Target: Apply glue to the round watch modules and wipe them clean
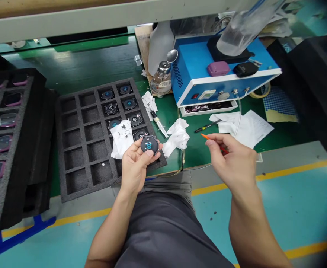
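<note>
My left hand grips a round black smartwatch case with a blue ring at its middle, thumb on its face. It hovers over the near right corner of a dark foam tray, where several similar smartwatch cases sit in the right-hand compartments. A smudged white wipe lies on the tray beside this hand. My right hand is closed around a thin orange pointed stick, its tip jutting out to the left, apart from the watch case. The rest of the stick is mostly hidden by the fingers.
Behind stands a blue dispenser box with a clear tube. Near it are a glass bottle, a syringe, crumpled wipes and a black pen. Stacked foam trays with purple-edged parts rise at the left.
</note>
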`<state>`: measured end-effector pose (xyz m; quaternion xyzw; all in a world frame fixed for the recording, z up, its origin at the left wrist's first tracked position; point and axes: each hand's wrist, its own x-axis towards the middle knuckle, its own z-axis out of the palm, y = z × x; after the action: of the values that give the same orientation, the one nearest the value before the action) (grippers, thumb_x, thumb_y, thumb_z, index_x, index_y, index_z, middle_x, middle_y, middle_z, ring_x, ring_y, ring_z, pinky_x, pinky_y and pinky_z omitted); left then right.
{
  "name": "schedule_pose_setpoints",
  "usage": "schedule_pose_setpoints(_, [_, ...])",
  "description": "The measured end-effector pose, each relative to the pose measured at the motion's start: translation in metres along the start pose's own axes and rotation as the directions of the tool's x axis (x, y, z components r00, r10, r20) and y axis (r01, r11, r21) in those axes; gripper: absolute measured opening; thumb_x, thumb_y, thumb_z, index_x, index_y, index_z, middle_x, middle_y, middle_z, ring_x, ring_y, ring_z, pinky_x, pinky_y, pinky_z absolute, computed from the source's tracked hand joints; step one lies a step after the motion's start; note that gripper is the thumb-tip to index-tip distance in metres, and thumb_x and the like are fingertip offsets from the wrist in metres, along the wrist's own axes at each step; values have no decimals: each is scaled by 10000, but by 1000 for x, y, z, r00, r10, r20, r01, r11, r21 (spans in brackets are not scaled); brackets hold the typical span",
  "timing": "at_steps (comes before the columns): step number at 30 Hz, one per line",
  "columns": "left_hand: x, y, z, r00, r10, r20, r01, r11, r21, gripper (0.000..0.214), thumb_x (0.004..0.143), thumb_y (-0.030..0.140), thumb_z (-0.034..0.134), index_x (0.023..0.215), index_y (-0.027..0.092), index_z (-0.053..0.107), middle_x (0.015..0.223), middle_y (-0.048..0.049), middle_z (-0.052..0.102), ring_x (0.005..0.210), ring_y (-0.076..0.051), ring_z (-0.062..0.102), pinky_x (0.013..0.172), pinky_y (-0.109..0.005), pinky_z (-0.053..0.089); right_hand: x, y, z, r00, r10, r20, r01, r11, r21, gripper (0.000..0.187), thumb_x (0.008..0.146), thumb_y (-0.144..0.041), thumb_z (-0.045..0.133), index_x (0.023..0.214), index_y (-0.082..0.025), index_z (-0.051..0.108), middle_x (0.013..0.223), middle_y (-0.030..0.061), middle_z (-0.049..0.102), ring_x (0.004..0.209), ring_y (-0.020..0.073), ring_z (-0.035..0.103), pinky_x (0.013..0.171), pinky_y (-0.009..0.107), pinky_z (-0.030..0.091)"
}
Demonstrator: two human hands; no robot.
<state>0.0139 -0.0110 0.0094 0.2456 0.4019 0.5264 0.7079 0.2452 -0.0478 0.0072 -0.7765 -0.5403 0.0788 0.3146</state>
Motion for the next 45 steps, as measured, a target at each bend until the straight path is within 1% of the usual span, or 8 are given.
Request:
schedule_pose_setpoints(8, [1,1,-4,999,-12,34,14,999,-51,395,740,191,851,1080,147,654,1044,-90,788,957,-217,778,771,-230,631,12,41,35,977,-210,35,213,966,-148,234,953,-320,556,949,-227,770,978,95,726,963,287,600,825,433,469])
schedule_pose_setpoints(15, [-18,9,-2,992,127,-25,-128,991,-50,374,775,204,832,1090,169,634,1060,-90,781,1003,-225,769,787,-242,632,16,23,41,955,-288,-67,276,950,-144,226,946,-307,584,1076,-232,752,1089,109,718,1075,309,582,889,457,475])
schedule_pose_setpoints(19, [-28,33,-21,847,471,-247,-473,879,52,383,783,181,823,1111,179,624,1081,-82,772,1020,-227,765,785,-235,630,20,13,40,960,-276,41,278,935,-221,262,936,-321,572,1106,-212,739,1102,124,721,1038,317,596,879,455,479])
schedule_pose_setpoints(22, [-21,44,-42,750,546,-372,-545,830,118,385,763,187,837,1085,176,625,1104,-75,758,1000,-233,771,785,-251,633,24,14,42,971,-165,172,210,936,-283,290,914,-297,548,1098,-178,737,1051,148,725,991,326,611,870,461,478])
schedule_pose_setpoints(29, [-5,37,-64,780,518,-351,-515,850,109,417,739,229,853,1079,176,617,1107,-96,747,1002,-253,769,834,-306,617,37,15,50,987,-38,154,69,976,-207,291,882,-212,499,1054,-187,732,962,106,758,872,264,683,809,385,505])
schedule_pose_setpoints(35, [-7,39,-65,796,513,-322,-508,855,108,390,757,236,838,1078,178,624,1094,-96,750,1007,-252,766,826,-303,616,55,-6,43,995,-42,90,53,991,-121,344,914,-356,506,1141,-192,705,1055,99,753,835,222,676,826,354,502])
schedule_pose_setpoints(42, [-12,39,-61,798,518,-308,-510,853,113,371,775,229,827,1081,182,622,1075,-76,759,995,-232,771,820,-280,625,100,-28,59,961,-46,271,45,999,7,250,740,-413,712,599,-209,686,569,33,652,626,207,600,646,311,392])
schedule_pose_setpoints(45, [-14,40,-62,796,512,-324,-503,856,115,403,754,248,846,1078,180,617,1079,-79,759,998,-242,771,810,-280,628,108,-27,58,961,-77,267,40,989,143,237,773,-387,640,654,-188,688,611,26,653,621,175,565,630,299,370])
